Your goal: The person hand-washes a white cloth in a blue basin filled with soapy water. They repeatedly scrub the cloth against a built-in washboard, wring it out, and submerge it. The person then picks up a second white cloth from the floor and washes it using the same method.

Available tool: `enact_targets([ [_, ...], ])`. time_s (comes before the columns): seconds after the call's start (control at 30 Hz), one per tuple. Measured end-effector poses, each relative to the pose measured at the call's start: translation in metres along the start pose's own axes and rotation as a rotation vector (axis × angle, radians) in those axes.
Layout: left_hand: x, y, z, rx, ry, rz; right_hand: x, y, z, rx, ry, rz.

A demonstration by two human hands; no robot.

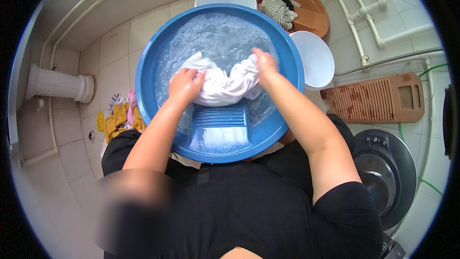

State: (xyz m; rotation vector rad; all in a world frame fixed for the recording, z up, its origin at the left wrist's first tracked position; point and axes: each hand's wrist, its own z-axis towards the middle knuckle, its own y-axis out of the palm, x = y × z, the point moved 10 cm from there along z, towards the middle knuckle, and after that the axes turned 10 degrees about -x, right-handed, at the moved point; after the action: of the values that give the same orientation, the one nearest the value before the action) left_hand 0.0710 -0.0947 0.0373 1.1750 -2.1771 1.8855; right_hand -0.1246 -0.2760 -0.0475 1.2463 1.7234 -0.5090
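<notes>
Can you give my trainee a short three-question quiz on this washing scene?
1. True or false: both hands grip the white cloth inside the blue basin.
2. What lies in the brown tub behind the basin? A) a striped cloth B) a shoe C) a bottle
3. On which side of the person does the brown washboard lie on the floor?

Key:
1. True. The left hand and right hand both clutch the cloth in soapy water.
2. A, the striped cloth.
3. The right side, beside a white bucket.
</notes>
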Motion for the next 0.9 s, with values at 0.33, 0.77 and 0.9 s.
enact_targets([
  [0.33,-0.100,0.055,0.025,-0.018,-0.363,-0.338,-0.011,0.093,-0.056,-0.460,-0.327,-1.671],
  [0.77,-0.087,0.067,0.020,-0.074,-0.344,-1.176,0.057,0.075,0.025,-0.547,-0.014,-0.914],
  [0.9,-0.012,0.014,0.002,-0.133,-0.044,-1.267,0.038,0.068,-0.002,-0.605,0.357,0.130],
])
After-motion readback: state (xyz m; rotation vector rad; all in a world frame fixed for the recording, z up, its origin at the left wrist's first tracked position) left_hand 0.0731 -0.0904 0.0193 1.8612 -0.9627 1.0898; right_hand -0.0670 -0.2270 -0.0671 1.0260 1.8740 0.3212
